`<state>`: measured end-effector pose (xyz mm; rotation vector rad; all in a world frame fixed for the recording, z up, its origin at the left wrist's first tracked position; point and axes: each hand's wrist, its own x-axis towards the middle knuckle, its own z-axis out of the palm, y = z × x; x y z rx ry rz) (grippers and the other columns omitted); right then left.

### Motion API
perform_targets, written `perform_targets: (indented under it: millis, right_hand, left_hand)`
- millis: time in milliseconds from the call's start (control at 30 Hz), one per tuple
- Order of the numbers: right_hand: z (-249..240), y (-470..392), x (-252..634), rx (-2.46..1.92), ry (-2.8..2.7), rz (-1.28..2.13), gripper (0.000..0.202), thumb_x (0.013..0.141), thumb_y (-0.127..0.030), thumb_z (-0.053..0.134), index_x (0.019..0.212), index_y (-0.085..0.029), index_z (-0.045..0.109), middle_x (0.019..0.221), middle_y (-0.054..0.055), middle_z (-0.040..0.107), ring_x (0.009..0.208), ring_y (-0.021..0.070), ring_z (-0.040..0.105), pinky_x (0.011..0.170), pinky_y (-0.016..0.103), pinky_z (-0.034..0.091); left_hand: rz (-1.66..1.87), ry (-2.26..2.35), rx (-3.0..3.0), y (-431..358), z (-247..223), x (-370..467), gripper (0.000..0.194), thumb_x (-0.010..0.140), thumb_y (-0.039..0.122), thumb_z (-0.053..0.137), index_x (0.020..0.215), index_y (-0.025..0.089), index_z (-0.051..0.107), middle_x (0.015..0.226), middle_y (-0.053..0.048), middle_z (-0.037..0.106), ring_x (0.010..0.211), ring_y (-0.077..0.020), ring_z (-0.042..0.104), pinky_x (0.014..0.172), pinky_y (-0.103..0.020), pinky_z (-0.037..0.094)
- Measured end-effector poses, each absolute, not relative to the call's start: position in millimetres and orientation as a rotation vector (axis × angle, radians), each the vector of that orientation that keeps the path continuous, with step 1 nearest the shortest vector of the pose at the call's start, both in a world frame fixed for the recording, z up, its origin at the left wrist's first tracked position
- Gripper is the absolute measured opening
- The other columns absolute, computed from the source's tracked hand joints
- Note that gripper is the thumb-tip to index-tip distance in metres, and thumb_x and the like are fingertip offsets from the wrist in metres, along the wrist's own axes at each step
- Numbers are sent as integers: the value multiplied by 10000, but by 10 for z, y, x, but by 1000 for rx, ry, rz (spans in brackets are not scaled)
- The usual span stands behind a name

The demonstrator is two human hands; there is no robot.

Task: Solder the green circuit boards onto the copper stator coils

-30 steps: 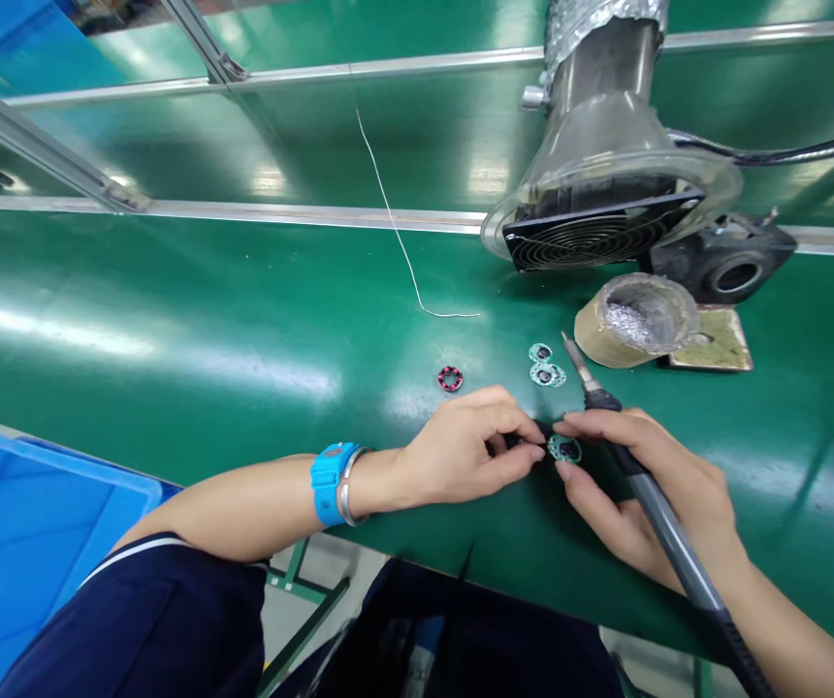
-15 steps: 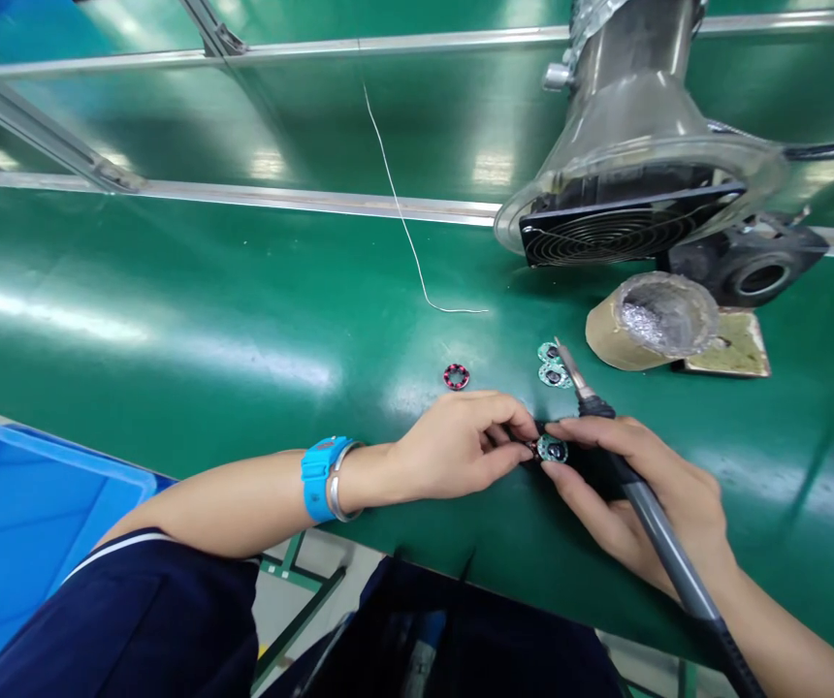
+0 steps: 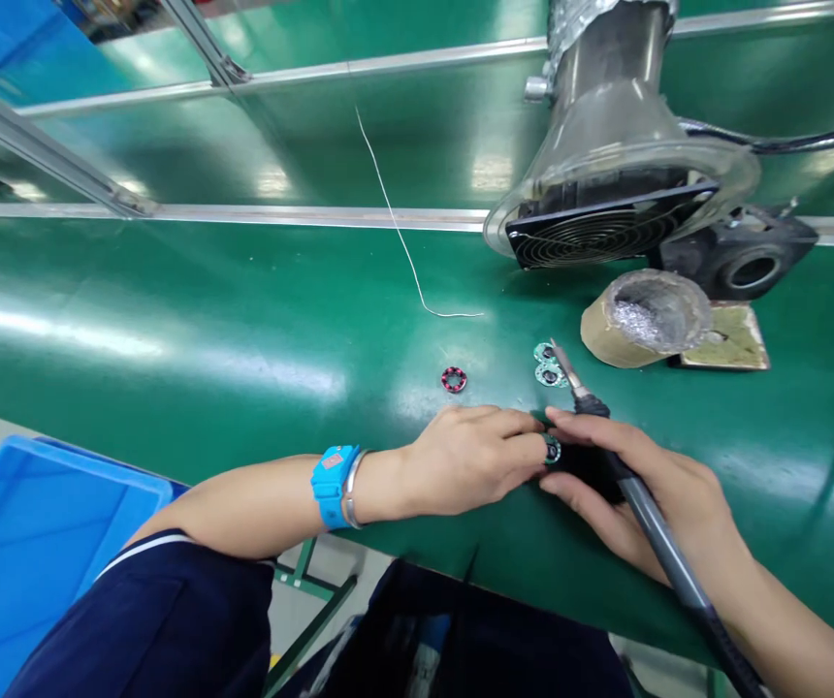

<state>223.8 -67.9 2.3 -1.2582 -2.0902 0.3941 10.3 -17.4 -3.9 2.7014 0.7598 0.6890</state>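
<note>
My left hand (image 3: 471,458), with a blue band and a metal bangle at the wrist, has its fingers closed over a small round green circuit board (image 3: 552,449). Only the board's right side shows past the fingertips. My right hand (image 3: 668,494) grips a soldering iron (image 3: 654,519), whose tip points up and away from me. That hand's thumb and index finger reach to the board's right edge. A dark patch under the right palm cannot be made out. Beyond the hands lie two more round boards (image 3: 549,374), close to the iron's tip, and a red-and-black ring-shaped coil (image 3: 453,379).
A thin solder wire (image 3: 406,247) hangs down to the green bench. At the back right stand a fume hood with a fan (image 3: 610,228), a tape-wrapped cup (image 3: 610,330), an iron holder (image 3: 752,267) and a sponge tray (image 3: 733,339). A blue bin (image 3: 46,543) is at lower left.
My left fingers have moved right and forward over the board and now cover more of it. The right hand keeps the soldering iron in nearly the same place. The view has shifted slightly.
</note>
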Motion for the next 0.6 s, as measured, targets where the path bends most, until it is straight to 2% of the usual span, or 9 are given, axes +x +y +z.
perform_targets:
  millis: [133, 300, 400, 467, 533, 600]
  right_hand:
    - [4, -715, 2256, -1210, -2129, 324, 435, 861, -265, 675, 1271, -182, 557, 1199, 93, 701, 912, 185, 724, 793, 280, 596]
    - [-29, -744, 2250, -1185, -2123, 308, 410, 863, -255, 649, 1257, -179, 566, 1175, 102, 703, 895, 192, 720, 777, 297, 606]
    - [3, -732, 2221, -1165, -2094, 316, 359, 879, -224, 622, 1233, -193, 567, 1163, 90, 709, 828, 167, 723, 762, 277, 607]
    - [31, -716, 2201, -1161, -2078, 311, 347, 883, -216, 618, 1226, -203, 569, 1154, 81, 713, 803, 162, 723, 769, 283, 610]
    - [48, -701, 2189, -1148, -2082, 293, 351, 882, -218, 622, 1229, -209, 570, 1143, 72, 718, 793, 164, 724, 778, 294, 613]
    - [53, -693, 2189, -1130, -2093, 277, 346, 882, -217, 621, 1225, -200, 575, 1130, 71, 722, 789, 163, 724, 777, 295, 614]
  left_hand:
    - [807, 722, 2479, -174, -67, 149, 205, 907, 257, 624, 724, 168, 645, 834, -9, 729, 715, -95, 685, 620, -178, 530]
    - [931, 706, 2308, -164, 128, -149, 174, 837, 258, 739, 725, 149, 663, 940, -76, 760, 757, -97, 715, 667, -155, 572]
    - [981, 967, 2348, -45, 215, -518, 177, 802, 230, 778, 720, 149, 644, 892, -73, 766, 771, -116, 723, 657, -173, 580]
    - [919, 1180, 2343, 59, 184, -752, 189, 808, 238, 764, 721, 145, 624, 913, -74, 764, 635, -76, 674, 542, -149, 536]
    - [829, 1322, 2282, 135, 116, -915, 197, 822, 270, 732, 741, 146, 603, 912, -60, 761, 529, -45, 597, 497, -154, 511]
    - [720, 1457, 2260, 168, 76, -971, 205, 801, 303, 734, 851, 150, 606, 872, -43, 747, 505, -55, 564, 499, -186, 507]
